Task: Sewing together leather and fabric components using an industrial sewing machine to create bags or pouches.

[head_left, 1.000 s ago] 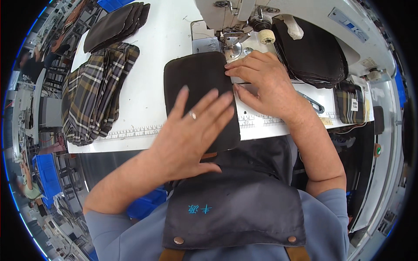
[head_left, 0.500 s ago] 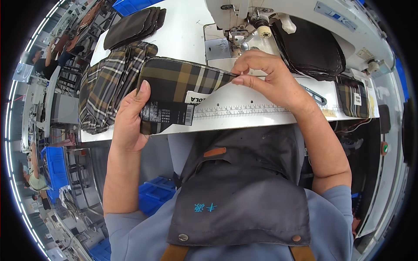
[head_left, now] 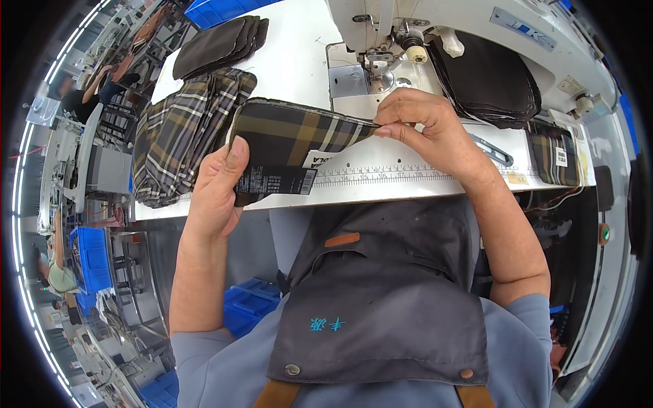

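Note:
Between my hands is a plaid fabric panel (head_left: 286,132) in dark, olive and white, lifted above the front of the white table. My left hand (head_left: 221,178) grips its left end, thumb on top. A black care label (head_left: 279,180) and a white label (head_left: 318,158) hang from the panel, near my left thumb. My right hand (head_left: 428,129) pinches the right corner between thumb and fingertips, just in front of the sewing machine's needle area (head_left: 374,75). The panel's underside is hidden from view.
Plaid pieces (head_left: 183,139) and dark panels (head_left: 221,47) lie in piles on the left. More dark panels (head_left: 486,78) sit under the machine arm. A ruler strip (head_left: 388,175) runs along the front edge; a grey-blue cutter (head_left: 493,151) and labelled plaid piece (head_left: 554,153) lie right.
Both hands have shifted slightly right in the picture with the panel, which looks narrower and more tilted now. The grip of each hand stays the same.

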